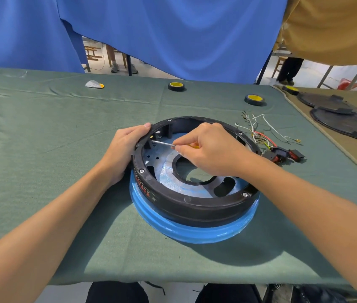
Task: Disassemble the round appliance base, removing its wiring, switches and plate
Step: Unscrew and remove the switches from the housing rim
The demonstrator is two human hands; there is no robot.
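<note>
The round appliance base (186,206), a black ring on a blue rim, lies on the green cloth in the middle of the table. Inside it sits a silvery metal plate (166,171) with a large centre hole. My left hand (125,147) grips the ring's left edge, thumb over the top. My right hand (208,149) holds a small screwdriver (162,143) with a yellow handle, its tip pointing left at a black bracket inside the ring. A bundle of wires (258,132) with black and red switches (284,155) lies on the cloth to the right of the base.
Two rolls of black tape (176,86) (254,99) and a small white and yellow object (94,84) lie farther back. Black round covers (346,123) rest on a tan cloth at the right. Blue curtains hang behind; a person in a tan top stands at the upper right.
</note>
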